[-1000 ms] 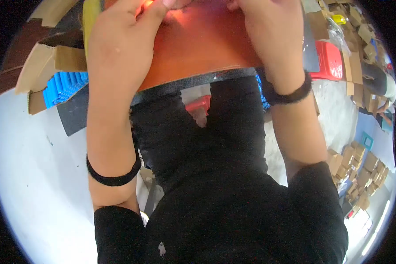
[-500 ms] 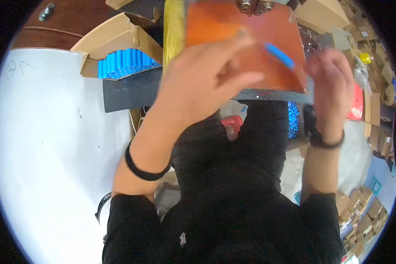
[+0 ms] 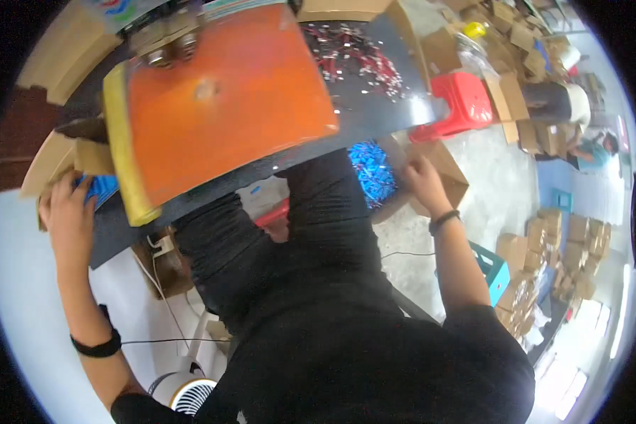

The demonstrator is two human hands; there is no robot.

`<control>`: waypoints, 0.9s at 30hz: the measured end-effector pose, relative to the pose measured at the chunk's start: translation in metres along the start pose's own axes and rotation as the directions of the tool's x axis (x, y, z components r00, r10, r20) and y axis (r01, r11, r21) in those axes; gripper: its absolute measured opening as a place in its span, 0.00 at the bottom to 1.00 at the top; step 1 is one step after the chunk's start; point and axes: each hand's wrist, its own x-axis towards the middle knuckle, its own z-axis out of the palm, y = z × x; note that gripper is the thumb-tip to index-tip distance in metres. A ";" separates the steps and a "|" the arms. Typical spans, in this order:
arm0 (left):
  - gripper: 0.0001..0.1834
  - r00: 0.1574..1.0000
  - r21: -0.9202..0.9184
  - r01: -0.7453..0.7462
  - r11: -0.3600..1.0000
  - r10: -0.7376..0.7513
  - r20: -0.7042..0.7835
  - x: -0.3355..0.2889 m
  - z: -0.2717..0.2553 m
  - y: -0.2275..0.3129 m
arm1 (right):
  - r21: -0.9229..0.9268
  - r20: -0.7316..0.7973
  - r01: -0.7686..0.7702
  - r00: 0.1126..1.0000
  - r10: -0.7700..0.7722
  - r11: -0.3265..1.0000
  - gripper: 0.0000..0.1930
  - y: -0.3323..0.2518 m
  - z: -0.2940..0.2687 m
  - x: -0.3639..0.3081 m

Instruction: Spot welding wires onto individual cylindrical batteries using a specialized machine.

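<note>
My left hand (image 3: 71, 212) reaches over the cardboard box (image 3: 46, 166) at the left of the bench. Its fingers are spread and bent down against the blue cylindrical cells (image 3: 104, 188) inside. At the right, below the bench edge, my right hand (image 3: 425, 185) is curled at the side of an open carton (image 3: 442, 166). Many blue cells with wires (image 3: 373, 173) fill that carton. Whether anything sits between the right fingers is hidden. Between my hands, an orange board (image 3: 233, 106) lies on the dark bench, a yellow strip (image 3: 124, 148) along its left side.
Metal fittings of a machine (image 3: 173, 49) stand at the board's far edge. A heap of red and black wires (image 3: 360, 60) lies right of it. Beyond are a red stool (image 3: 459, 106), a teal crate (image 3: 491, 272), stacked cartons and people. A fan (image 3: 191, 396) stands lower left.
The view has turned right. My left hand has gone from over the board to the cell box, my right hand down to the carton. The blue cell over the board is gone from there.
</note>
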 end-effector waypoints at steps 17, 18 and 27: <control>0.12 0.961 -0.277 -0.064 0.959 -0.016 -0.277 -0.024 -0.071 0.027 | -0.502 -0.214 0.367 0.825 -0.523 0.783 0.13 -0.110 -0.010 0.132; 0.12 0.953 -0.291 -0.120 0.949 0.029 -0.301 -0.023 -0.078 0.036 | -0.496 -0.209 0.380 0.821 -0.531 0.781 0.13 -0.114 -0.008 0.136; 0.14 0.971 -0.491 -0.190 0.850 0.088 -0.222 0.029 -0.098 0.125 | -0.529 -0.265 0.361 0.790 -0.553 0.768 0.10 -0.184 -0.058 0.106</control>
